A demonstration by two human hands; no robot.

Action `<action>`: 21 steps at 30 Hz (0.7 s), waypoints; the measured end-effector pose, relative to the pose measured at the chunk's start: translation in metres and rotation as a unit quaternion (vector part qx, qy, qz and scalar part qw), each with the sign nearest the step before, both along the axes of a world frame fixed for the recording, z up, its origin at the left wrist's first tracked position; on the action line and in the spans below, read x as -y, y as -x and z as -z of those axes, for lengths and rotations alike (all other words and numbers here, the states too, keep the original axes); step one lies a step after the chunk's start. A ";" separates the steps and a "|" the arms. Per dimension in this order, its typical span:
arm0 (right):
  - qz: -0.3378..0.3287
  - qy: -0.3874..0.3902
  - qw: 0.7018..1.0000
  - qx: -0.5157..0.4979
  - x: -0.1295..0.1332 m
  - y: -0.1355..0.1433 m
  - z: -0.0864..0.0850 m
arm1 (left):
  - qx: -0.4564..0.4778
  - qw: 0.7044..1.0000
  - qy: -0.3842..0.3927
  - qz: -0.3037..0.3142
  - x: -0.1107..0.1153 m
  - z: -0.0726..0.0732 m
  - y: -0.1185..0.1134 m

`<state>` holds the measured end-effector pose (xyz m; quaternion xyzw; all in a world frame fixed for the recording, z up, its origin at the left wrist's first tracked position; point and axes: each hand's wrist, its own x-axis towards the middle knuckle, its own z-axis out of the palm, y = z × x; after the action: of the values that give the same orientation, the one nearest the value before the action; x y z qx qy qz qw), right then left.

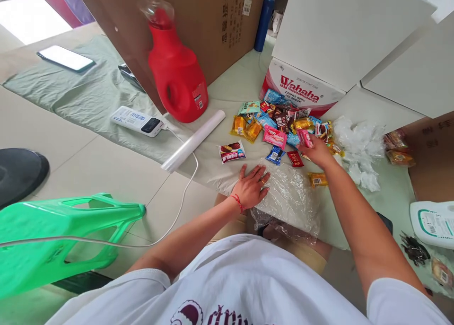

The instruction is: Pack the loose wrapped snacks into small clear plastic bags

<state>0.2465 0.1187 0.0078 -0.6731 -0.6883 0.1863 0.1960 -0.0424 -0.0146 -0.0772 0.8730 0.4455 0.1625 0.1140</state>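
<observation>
My left hand [250, 187] lies flat with its fingers spread, resting on the left edge of a clear plastic bag [289, 190]. A small pink snack packet [305, 138] is gripped in my right hand [316, 153], at the front of a heap of wrapped snacks [280, 121]. In front of the heap lie another pink packet [275, 137], a blue packet [275, 155] and a small red packet [295, 159]. A wrapped chocolate pie [231, 152] sits apart, beyond my left hand. Close to my right wrist is a yellow packet [318, 179].
Crumpled clear plastic bags [358, 145] lie right of the heap, before a Wahaha carton [301, 88]. To the left are a clear film roll [193, 141], a red jug [179, 74], a power bank [136, 121] with a white cable, a phone [66, 58] and a green stool [53, 225].
</observation>
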 end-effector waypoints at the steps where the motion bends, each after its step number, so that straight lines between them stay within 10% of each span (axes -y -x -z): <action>1: -0.012 -0.017 1.000 0.008 -0.004 0.010 0.005 | -0.002 1.000 -0.002 0.000 0.000 0.000 0.000; 11: -0.154 -0.037 0.950 0.269 -0.053 0.094 0.030 | -0.001 1.000 -0.003 -0.011 0.000 0.001 -0.002; 21: -0.108 0.001 0.992 0.057 -0.013 0.010 -0.034 | -0.001 1.000 -0.002 -0.010 -0.001 0.003 -0.003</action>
<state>0.2369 0.1313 0.0422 -0.6046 -0.7669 0.1685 0.1341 -0.0397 -0.0140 -0.0805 0.8687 0.4542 0.1638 0.1106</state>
